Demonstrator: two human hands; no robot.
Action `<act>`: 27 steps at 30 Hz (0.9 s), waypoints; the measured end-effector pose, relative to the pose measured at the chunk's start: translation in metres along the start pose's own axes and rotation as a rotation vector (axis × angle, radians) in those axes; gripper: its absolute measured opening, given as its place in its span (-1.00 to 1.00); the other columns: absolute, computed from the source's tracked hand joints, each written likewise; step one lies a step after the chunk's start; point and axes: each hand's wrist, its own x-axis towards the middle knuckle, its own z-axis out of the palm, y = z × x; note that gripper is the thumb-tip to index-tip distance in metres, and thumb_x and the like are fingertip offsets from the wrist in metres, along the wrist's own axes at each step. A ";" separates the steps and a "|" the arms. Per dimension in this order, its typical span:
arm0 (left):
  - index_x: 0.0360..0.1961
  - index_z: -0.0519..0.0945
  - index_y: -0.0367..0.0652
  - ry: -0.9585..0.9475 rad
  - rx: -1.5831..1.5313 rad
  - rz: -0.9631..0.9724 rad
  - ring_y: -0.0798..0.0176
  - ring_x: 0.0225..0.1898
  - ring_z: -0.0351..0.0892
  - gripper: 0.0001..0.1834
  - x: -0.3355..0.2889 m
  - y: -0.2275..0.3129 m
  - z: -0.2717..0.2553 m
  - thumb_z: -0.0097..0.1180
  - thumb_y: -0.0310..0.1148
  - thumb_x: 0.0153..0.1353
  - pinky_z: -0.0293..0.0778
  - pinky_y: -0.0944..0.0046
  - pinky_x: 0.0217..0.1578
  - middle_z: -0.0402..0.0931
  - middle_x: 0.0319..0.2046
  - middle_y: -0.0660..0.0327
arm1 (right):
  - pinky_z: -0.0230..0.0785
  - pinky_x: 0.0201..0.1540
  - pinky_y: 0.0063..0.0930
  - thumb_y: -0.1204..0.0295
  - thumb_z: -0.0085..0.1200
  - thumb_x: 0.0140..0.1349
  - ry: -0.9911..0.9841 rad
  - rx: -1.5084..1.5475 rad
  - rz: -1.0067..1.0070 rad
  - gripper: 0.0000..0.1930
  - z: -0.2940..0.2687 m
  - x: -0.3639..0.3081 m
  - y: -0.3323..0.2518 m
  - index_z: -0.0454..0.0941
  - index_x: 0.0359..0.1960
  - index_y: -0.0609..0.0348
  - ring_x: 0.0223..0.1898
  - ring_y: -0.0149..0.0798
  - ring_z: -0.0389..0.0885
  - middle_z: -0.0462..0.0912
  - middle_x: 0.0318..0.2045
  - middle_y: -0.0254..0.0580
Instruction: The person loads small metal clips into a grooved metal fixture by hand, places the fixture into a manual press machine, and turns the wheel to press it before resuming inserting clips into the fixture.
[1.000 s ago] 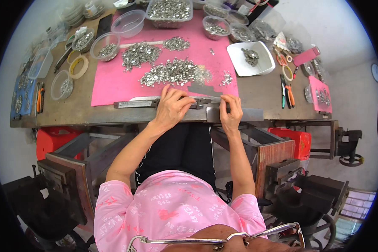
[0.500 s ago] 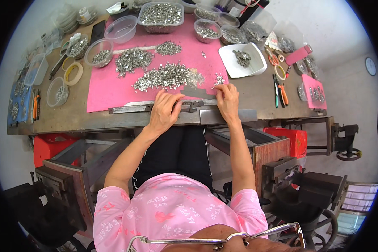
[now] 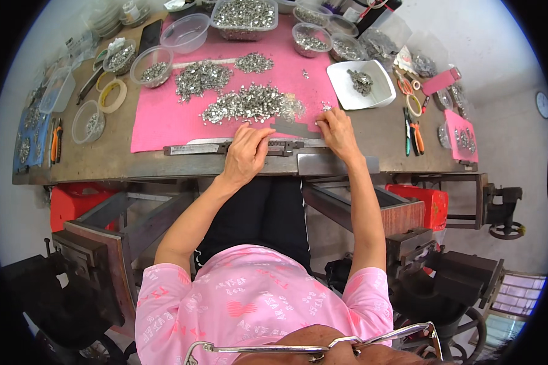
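Observation:
My left hand rests over a long metal bar fixture at the table's front edge. Its fingers are curled together, and whatever they may hold is hidden. Just behind it spreads a pile of small shiny metal pieces on a pink mat. A flat grey strip lies between my two hands. My right hand is pinched closed at the strip's right end, beside a few loose metal pieces; what sits between its fingertips is too small to make out. Below it, a flat metal plate lies along the edge.
Two more piles lie farther back. A white tray stands at right, near pliers and tape rolls. Plastic tubs of metal pieces line the back. At left are another tape roll, a small tub and a blue mat.
The whole view has shifted a little, so the table sits slightly higher and to the right. Both hands stay at nearly the same spots on the table.

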 end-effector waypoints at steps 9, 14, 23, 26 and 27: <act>-0.02 0.58 -0.28 0.046 -0.020 -0.011 -0.07 -0.23 0.58 -0.68 0.000 -0.001 -0.001 0.09 -0.72 0.19 0.49 0.03 -0.04 0.59 -0.29 0.04 | 0.27 -0.14 -0.19 0.57 0.22 0.17 0.141 0.232 -0.123 -0.87 0.026 -0.012 -0.082 0.53 -0.29 0.18 -0.24 -0.04 0.51 0.53 -0.33 -0.13; 0.01 0.57 -0.29 0.077 -0.025 0.027 -0.11 -0.13 0.58 -0.58 0.001 0.001 -0.001 0.03 -0.78 0.11 0.50 0.01 -0.08 0.58 -0.17 0.00 | 0.29 -0.13 -0.22 0.58 0.24 0.12 0.149 0.180 -0.228 -0.86 0.042 -0.014 -0.107 0.52 -0.31 0.20 -0.21 -0.07 0.50 0.54 -0.27 -0.16; 0.01 0.58 -0.26 -0.030 0.036 0.002 -0.10 -0.04 0.53 -0.61 -0.002 0.001 -0.001 0.09 -0.70 0.12 0.41 -0.05 0.06 0.53 -0.10 0.02 | 0.34 -0.14 -0.23 0.55 0.27 0.13 0.127 0.216 -0.214 -0.86 0.041 -0.016 -0.105 0.58 -0.29 0.17 -0.23 -0.07 0.53 0.57 -0.28 -0.18; 0.01 0.58 -0.24 -0.087 0.097 -0.024 -0.07 0.02 0.50 -0.63 0.001 0.005 -0.002 0.17 -0.62 0.14 0.39 -0.04 0.11 0.50 -0.07 0.05 | 0.37 -0.14 -0.22 0.54 0.27 0.16 0.216 0.274 -0.133 -0.90 0.033 -0.016 -0.086 0.60 -0.31 0.17 -0.26 -0.05 0.56 0.59 -0.34 -0.16; 0.01 0.59 -0.22 -0.106 0.137 -0.002 -0.06 0.03 0.49 -0.64 0.001 0.006 -0.002 0.20 -0.60 0.15 0.39 -0.04 0.13 0.51 -0.05 0.06 | 0.37 -0.14 -0.21 0.54 0.27 0.17 0.282 0.267 -0.065 -0.92 0.029 -0.018 -0.075 0.61 -0.32 0.17 -0.26 -0.05 0.57 0.60 -0.36 -0.15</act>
